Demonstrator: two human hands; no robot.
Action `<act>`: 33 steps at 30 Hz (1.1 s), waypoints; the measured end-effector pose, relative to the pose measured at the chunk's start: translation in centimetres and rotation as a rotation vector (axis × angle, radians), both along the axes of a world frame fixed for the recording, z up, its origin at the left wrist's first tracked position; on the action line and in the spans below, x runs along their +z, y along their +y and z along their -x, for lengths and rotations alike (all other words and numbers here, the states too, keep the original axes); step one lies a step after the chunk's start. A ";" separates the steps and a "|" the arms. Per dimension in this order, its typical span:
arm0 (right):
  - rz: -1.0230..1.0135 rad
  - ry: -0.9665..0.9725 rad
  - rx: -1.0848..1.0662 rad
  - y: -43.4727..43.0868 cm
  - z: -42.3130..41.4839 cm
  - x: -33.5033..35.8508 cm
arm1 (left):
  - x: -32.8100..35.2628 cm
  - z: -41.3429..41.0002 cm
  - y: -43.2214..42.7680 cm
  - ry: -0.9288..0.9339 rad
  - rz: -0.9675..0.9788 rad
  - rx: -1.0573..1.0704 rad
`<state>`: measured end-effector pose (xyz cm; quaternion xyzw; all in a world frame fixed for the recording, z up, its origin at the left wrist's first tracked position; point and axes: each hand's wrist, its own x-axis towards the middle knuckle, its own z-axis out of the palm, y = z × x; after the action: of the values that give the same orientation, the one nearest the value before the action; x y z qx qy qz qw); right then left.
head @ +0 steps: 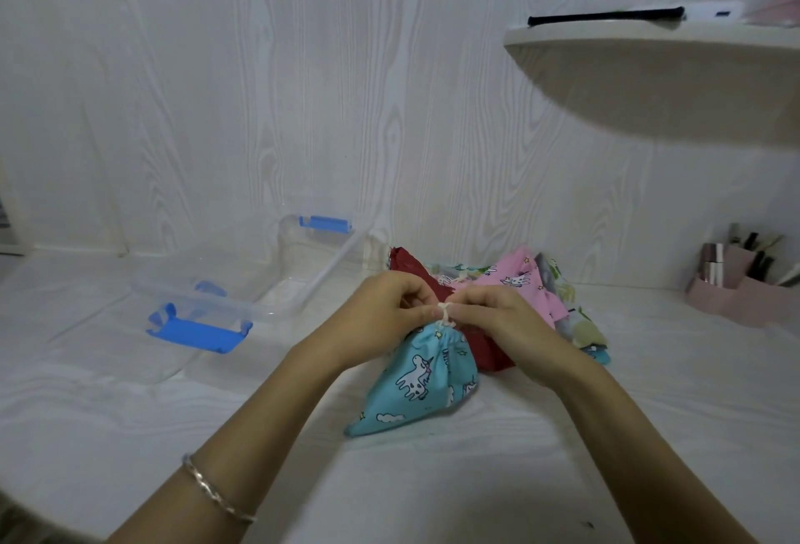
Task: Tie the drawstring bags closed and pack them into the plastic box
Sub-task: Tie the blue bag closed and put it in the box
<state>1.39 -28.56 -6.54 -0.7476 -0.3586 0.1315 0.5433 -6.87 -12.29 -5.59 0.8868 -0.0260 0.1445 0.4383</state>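
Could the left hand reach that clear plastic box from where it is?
Probably yes. The plastic box stands open beside the left hand, nothing between them. But that hand's grip is on the drawstring of the blue bag, so it would have to let go first.

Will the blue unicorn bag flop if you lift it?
Probably floppy: the blue unicorn bag is soft cloth, bunched under the cord that the left hand and right hand pinch. Likely light, and its flat slump suggests it won't roll.
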 end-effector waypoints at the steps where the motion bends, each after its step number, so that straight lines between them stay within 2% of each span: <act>1: -0.047 0.128 0.031 0.0 -0.1 -0.2 | 0.1 0.0 0.0 -0.015 -0.021 0.009; 5: -0.249 0.588 0.214 -0.1 -1.1 -1.2 | 0.3 0.1 -0.4 -0.055 -0.085 0.012; 8: -0.351 0.715 0.271 0.0 -1.2 -1.9 | 0.0 -0.1 -0.5 -0.069 -0.113 0.025; 11: -0.353 0.561 0.140 0.3 -0.4 -1.8 | -0.4 -0.4 -0.6 -0.034 -0.075 0.032; 15: -0.294 0.054 -0.193 0.9 0.6 -1.2 | -0.7 -0.4 -0.5 -0.024 0.014 0.092; 19: -0.237 -0.216 -0.214 1.0 1.2 -0.8 | -0.8 -0.5 -0.4 -0.029 0.094 0.134; 23: -0.198 -0.294 -0.242 0.8 1.0 -0.9 | -0.7 -0.4 -0.4 -0.020 0.152 0.129; 27: -0.170 -0.229 -0.242 -0.1 -0.1 -1.1 | -0.3 0.1 0.1 -0.043 0.113 0.153; 30: -0.179 -0.171 -0.222 -1.7 -0.9 -1.1 | -0.2 0.7 0.1 -0.062 -0.029 0.201; 33: -0.129 -0.179 -0.103 -2.5 -1.0 -0.9 | -0.6 0.8 -0.3 -0.138 -0.338 0.289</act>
<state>2.41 -31.09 -7.46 -0.7372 -0.3747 0.0127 0.5621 -7.71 -12.64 -6.17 0.9301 0.0478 0.2596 0.2556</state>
